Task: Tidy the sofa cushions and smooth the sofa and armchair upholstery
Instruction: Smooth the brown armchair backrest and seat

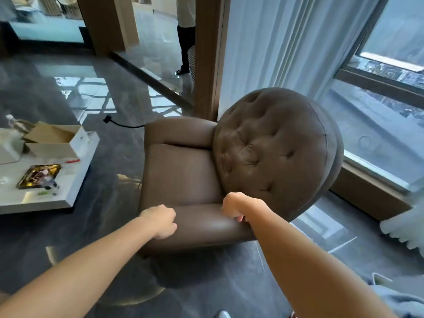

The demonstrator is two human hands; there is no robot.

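A brown leather armchair (pixel 183 173) stands in the middle of the view, side-on to me, with a round tufted backrest (pixel 270 148) at the right. My left hand (pixel 161 221) rests as a closed fist on the front end of the near armrest (pixel 206 222). My right hand (pixel 232 204) presses on the same armrest where it meets the backrest, fingers curled down over the leather. Neither hand lifts anything. The seat cushion looks smooth.
A low white coffee table (pixel 57 198) at the left carries an open cardboard box (pixel 55 140) and a tray of small items. A black cable (pixel 124 123) lies on the glossy grey floor. White curtains (pixel 286 42) and a window are behind the chair. A person's legs (pixel 184 49) stand beyond.
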